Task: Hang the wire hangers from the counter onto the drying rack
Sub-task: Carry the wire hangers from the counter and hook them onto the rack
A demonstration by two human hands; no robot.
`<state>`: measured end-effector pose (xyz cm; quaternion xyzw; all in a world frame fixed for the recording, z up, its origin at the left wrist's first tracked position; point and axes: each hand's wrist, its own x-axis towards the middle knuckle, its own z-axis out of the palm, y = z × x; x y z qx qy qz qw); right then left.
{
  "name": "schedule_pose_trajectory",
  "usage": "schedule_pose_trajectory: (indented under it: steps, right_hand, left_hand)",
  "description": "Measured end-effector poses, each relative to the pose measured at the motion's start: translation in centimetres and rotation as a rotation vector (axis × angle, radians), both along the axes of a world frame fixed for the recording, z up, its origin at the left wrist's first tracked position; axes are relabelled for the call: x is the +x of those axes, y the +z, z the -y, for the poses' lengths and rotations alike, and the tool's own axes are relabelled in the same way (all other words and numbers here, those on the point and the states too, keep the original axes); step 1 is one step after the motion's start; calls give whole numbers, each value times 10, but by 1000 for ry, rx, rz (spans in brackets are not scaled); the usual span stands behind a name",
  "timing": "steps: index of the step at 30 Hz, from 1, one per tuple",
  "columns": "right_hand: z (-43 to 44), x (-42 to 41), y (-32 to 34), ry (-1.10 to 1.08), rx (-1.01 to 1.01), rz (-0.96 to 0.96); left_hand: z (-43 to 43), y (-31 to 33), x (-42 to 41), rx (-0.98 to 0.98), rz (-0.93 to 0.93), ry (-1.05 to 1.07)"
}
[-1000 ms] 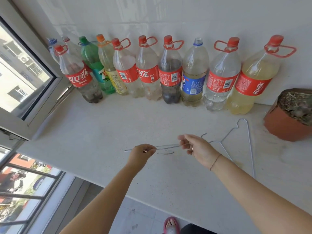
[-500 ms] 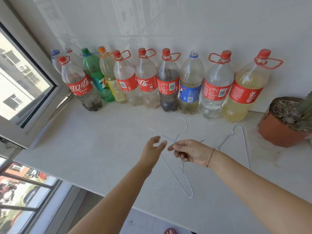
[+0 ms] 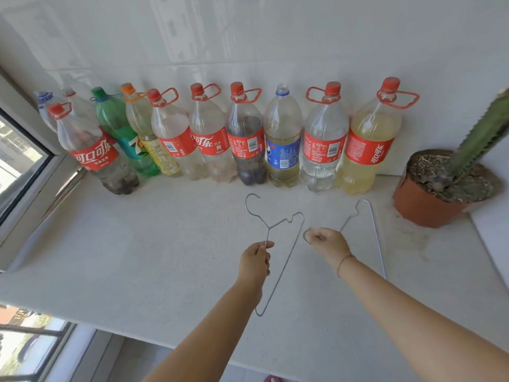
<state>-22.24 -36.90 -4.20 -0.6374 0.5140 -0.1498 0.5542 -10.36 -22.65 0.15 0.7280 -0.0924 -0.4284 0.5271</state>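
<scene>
My left hand point(image 3: 254, 261) and right hand point(image 3: 326, 244) are bare, and so are both forearms as far back as the view reaches. A thin dark cord bracelet point(image 3: 344, 261) circles my right wrist. At the bottom edge the tip of my red sandal point(image 3: 271, 379) just shows.

The pale counter point(image 3: 137, 257) carried a row of plastic bottles point(image 3: 209, 139) along the wall, a brown pot point(image 3: 421, 205) with a cactus point(image 3: 479, 136) at the right, and a wire hanger point(image 3: 376, 235) lying near the pot.
</scene>
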Motion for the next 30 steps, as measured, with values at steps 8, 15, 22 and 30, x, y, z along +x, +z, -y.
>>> schedule_pose_trajectory:
  steps: [8,15,22,30]
  right_hand:
    - [23,-50,-42,-95,-288,-652]
    - [21,-50,-45,-157,-226,-587]
    - [22,-52,-34,-93,-84,-333]
    - [-7,-32,26,-149,224,285]
  left_hand:
    - [5,-10,-11,-18,-4,-5]
    - [1,-10,-9,-4,-1,-27]
    - [-2,-7,-4,-5,-22,2]
    - [-1,12,8,-96,-68,85]
